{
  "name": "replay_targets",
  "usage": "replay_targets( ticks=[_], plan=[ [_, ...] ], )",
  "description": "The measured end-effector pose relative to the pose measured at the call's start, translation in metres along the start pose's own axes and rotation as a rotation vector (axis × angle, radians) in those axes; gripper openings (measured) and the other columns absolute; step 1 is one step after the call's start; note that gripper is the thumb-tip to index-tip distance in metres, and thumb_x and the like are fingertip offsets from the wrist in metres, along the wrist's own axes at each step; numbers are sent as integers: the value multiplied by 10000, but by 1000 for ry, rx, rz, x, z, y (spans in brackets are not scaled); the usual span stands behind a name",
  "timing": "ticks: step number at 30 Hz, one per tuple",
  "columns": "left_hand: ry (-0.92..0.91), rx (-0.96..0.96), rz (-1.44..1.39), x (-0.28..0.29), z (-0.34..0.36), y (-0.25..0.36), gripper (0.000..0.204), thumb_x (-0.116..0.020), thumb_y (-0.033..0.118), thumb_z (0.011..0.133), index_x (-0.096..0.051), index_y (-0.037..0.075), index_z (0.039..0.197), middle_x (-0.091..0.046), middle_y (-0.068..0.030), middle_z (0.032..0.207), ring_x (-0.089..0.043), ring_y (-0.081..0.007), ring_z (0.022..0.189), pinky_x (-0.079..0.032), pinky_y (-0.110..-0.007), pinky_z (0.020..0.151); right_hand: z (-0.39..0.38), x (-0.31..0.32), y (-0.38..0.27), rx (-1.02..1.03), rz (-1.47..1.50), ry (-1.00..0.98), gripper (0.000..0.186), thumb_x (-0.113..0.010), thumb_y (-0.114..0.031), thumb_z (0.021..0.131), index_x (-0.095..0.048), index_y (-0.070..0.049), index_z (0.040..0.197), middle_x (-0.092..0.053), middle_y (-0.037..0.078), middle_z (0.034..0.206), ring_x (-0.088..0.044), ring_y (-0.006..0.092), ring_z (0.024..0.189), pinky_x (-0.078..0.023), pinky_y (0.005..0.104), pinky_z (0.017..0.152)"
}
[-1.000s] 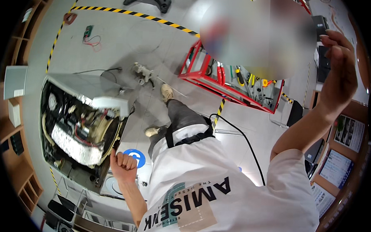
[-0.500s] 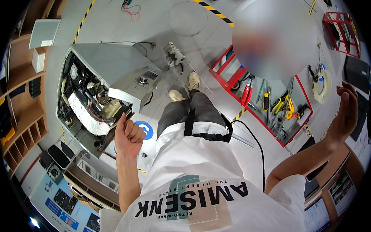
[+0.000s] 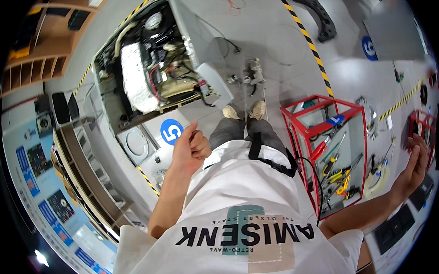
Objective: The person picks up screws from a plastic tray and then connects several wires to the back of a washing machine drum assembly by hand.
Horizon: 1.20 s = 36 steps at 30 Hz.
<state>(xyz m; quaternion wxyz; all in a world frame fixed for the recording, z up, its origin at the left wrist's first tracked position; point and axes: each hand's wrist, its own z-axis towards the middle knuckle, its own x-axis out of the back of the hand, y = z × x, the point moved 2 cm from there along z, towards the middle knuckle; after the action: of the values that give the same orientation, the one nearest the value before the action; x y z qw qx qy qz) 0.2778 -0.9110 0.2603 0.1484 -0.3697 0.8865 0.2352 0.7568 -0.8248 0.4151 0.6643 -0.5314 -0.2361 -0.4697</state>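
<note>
My left hand is raised at my left side, its fingers curled into a loose fist and the thumb up. Nothing shows in it. Beyond it stands a grey appliance, apparently a washing machine, its cabinet open on hoses, wires and a silvery wrapped part. Out to the right, my right hand hangs empty with the fingers apart. Nearest to that hand is a pale coiled hose or ring. A red-framed tool cart holds pliers, screwdrivers and other hand tools, between my feet and that hand.
A pump-like part with a hose lies on the floor ahead of my feet. Farther off are a black curved block and a yellow-black floor stripe. A grey panel with a round opening is below the appliance. Shelves line the left.
My view has turned, so the appliance and the tool cart sit elsewhere in the picture. The black curved block has come into view. Both hands stay raised and empty-looking.
</note>
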Motion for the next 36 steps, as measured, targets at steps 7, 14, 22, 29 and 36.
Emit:
replay_targets(
  ticks=[7,14,22,29,36],
  plan=[
    [-31,-52,-153,64,-23,10,569,-396,374,974,-229,160,474,-163,47,445,-166,-101,390,-145,-267,407,-7,-32,-97,-12,16,-23,190,-510,-142,951,-629,0,992,-628,66,1067,-572,141,986,-406,253,918],
    [-82,-60,-317,123,-26,11,557,-402,369,977,-259,135,493,-195,37,461,-177,-97,403,-153,-261,407,-22,-83,-174,189,243,-346,135,-479,-57,941,-587,20,971,-602,95,1049,-549,157,972,-383,258,909],
    [-25,-106,-462,152,-29,1,516,-432,347,966,-358,113,513,-237,36,461,-220,-90,399,-175,-255,398,-47,-155,-246,231,391,-663,86,-529,-3,863,-585,31,919,-588,100,962,-553,177,927,-419,283,855],
    [59,-128,-619,158,-39,-3,491,-444,338,959,-387,110,527,-240,36,449,-236,-91,387,-185,-249,386,-91,-225,-302,445,395,-1086,133,-652,-73,793,-598,11,882,-606,125,908,-588,279,835,-463,334,725],
    [49,-228,-671,163,-49,-5,485,-417,314,974,-384,108,536,-239,35,465,-237,-93,400,-204,-248,407,-122,-277,-311,667,407,-1288,127,-637,-146,819,-599,-30,853,-576,111,849,-565,315,804,-443,389,707]
  ],
)
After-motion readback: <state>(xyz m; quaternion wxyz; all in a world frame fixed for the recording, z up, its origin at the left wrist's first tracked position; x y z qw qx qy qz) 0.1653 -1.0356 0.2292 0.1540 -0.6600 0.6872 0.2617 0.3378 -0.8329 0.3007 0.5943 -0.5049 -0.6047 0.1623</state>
